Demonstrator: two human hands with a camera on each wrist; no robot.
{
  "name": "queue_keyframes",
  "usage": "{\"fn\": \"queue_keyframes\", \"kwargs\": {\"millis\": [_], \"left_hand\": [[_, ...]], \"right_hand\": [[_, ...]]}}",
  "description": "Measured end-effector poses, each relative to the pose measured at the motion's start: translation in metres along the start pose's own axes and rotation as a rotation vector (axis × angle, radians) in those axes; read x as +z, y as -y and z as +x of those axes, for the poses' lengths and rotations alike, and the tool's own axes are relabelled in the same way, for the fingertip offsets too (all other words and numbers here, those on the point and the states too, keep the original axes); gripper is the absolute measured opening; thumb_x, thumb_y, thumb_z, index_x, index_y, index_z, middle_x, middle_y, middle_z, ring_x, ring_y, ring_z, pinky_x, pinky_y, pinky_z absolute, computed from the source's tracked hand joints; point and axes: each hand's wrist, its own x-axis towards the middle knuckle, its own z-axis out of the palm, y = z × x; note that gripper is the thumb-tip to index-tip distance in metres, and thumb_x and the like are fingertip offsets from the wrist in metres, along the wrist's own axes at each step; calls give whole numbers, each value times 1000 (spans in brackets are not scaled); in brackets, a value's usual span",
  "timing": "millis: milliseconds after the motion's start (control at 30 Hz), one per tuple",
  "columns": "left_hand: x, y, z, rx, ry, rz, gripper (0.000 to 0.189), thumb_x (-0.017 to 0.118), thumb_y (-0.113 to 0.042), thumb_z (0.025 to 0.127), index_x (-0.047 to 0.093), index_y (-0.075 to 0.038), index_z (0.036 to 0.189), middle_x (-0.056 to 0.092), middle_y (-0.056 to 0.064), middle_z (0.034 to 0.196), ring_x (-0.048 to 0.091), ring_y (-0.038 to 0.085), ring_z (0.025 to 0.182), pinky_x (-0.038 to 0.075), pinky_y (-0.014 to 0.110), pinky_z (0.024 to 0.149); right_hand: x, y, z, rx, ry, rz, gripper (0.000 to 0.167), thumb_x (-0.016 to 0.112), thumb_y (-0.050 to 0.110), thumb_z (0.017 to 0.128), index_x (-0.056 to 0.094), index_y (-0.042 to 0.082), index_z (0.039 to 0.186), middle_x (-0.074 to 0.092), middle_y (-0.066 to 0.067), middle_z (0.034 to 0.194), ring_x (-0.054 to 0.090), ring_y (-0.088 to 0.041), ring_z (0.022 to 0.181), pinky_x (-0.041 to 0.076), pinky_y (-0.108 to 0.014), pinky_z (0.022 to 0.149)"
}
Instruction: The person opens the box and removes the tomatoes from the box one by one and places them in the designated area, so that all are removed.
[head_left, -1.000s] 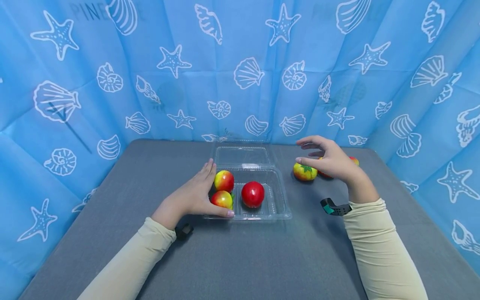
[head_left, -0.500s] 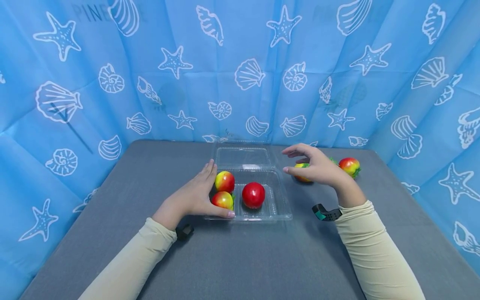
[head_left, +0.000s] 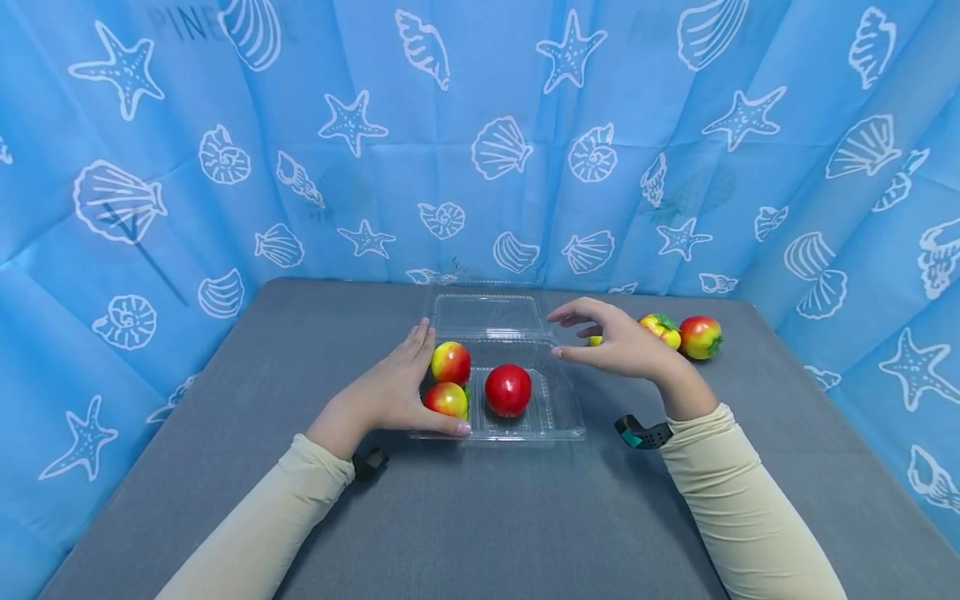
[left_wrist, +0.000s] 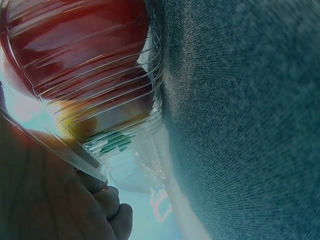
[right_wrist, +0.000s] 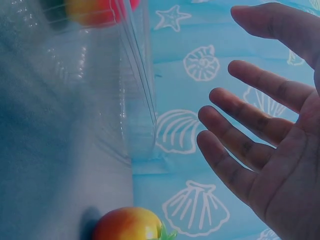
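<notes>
An open clear plastic clamshell box [head_left: 555,435] stands on the grey table. Two yellow-and-red fruits [head_left: 450,362] lie at its left end, and a glossy red round fruit [head_left: 508,390] sits near its middle. My left hand [head_left: 386,392] touches the box's left end, its fingers straight along the side and its thumb over the front rim. Above the box's right edge is my right hand [head_left: 618,342], holding nothing, with fingers loosely spread and slightly bent; the right wrist view shows its bare palm.
Right of the box lie more yellow-and-red fruits [head_left: 701,337] with green leafy tops, one mostly hidden behind my right hand. The box's clear lid [head_left: 487,312] lies folded back. A blue shell-print curtain [head_left: 480,150] hangs behind the table.
My right hand has moved left and a little nearer, from over the loose fruits to the box's right edge, uncovering fruits behind it. My left hand and the box stay in place.
</notes>
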Motion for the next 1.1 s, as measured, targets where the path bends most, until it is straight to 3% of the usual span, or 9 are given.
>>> {"fn": "queue_keyframes", "kwargs": {"millis": [433,833,1100], "left_hand": [[0,-1,1,-2,-2,6,149,73,-92,64,7,-14,172,-7,4,181,5,32,168,41,64,121],[-1,-2,1,-10,2,-1,148,74,-91,65,7,-15,173,-7,3,181,6,32,168,41,64,121],[-1,-1,0,-14,4,1,148,73,-92,65,7,-16,173,-5,5,182,6,33,168,40,65,121]], "right_hand": [[10,10,0,-60,44,25,47,82,24,93,66,13,136,66,-8,139,60,-37,132,54,-59,108],[26,11,6,-59,78,27,48,82,21,93,66,9,136,67,-10,137,60,-36,129,54,-59,108],[32,13,7,-49,102,37,45,82,21,93,67,12,135,66,-13,138,60,-39,130,54,-61,108]]}}
